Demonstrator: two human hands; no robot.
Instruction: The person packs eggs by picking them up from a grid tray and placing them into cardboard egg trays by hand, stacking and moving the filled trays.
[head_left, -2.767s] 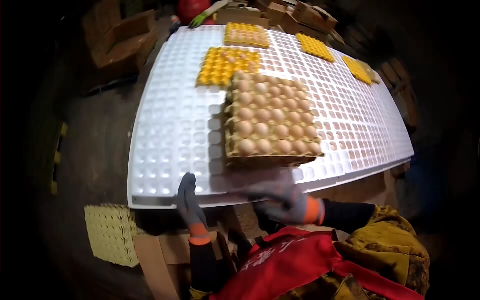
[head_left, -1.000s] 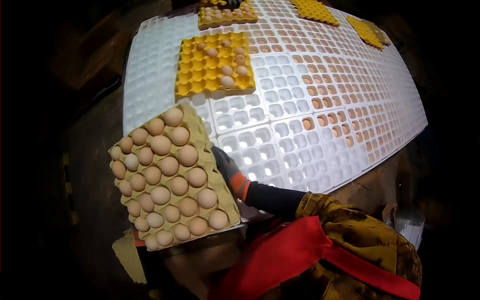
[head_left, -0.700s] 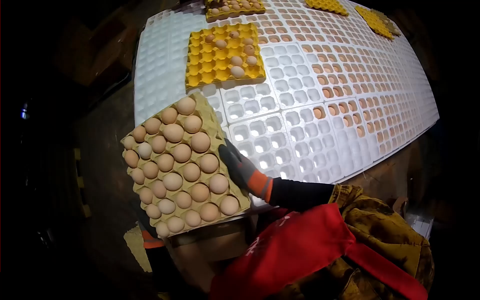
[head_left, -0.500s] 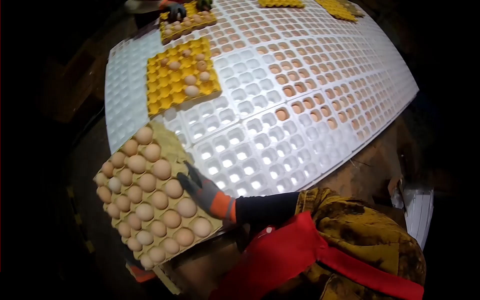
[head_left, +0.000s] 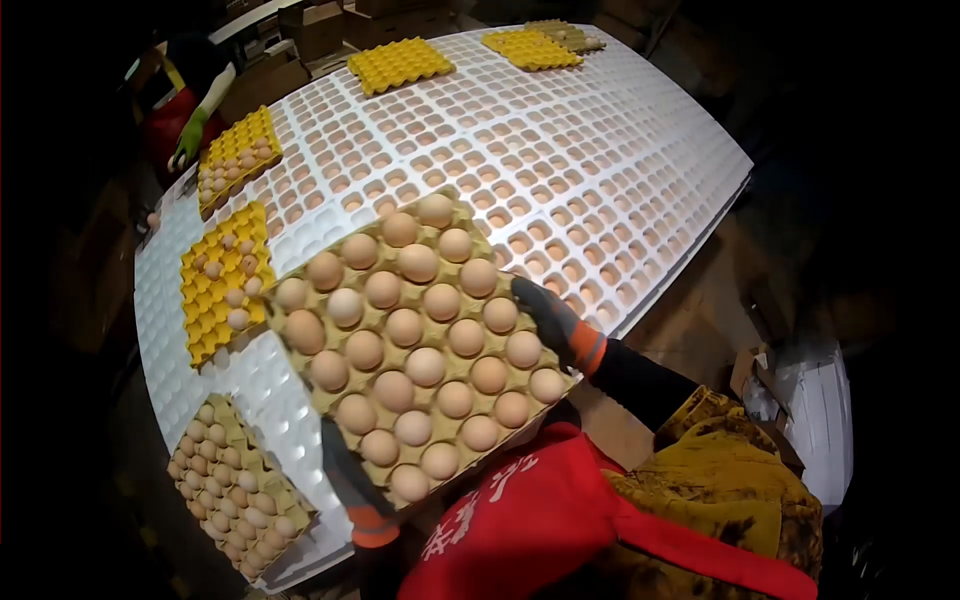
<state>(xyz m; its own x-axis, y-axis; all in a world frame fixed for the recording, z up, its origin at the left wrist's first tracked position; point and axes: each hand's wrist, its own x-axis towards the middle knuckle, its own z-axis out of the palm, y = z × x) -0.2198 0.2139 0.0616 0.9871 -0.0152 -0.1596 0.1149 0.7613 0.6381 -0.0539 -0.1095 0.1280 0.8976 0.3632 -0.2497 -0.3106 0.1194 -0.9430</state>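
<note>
Both gloved hands hold a pulp tray full of eggs [head_left: 425,367] above the white moulded surface [head_left: 640,150]. My left hand [head_left: 350,470] grips its lower left edge, and my right hand [head_left: 548,312] wraps round its right edge. Part of each hand's fingers is hidden by the tray. A second full pulp egg tray [head_left: 235,490] rests at the near left corner of the surface. Left of the held tray lies a yellow tray [head_left: 205,300] with several eggs in it. Many pockets of the white surface hold eggs.
Another yellow tray with eggs [head_left: 238,160] lies at the far left, beside a co-worker's green-gloved hand [head_left: 188,140]. Yellow trays [head_left: 400,66] [head_left: 530,48] are at the far edge, with cardboard boxes [head_left: 312,30] behind. White sheets [head_left: 815,410] stand at the lower right.
A full egg tray now rests at the near left, and my hands hold another one farther right. The view has turned right, and the co-worker's hand has moved off the far yellow tray.
</note>
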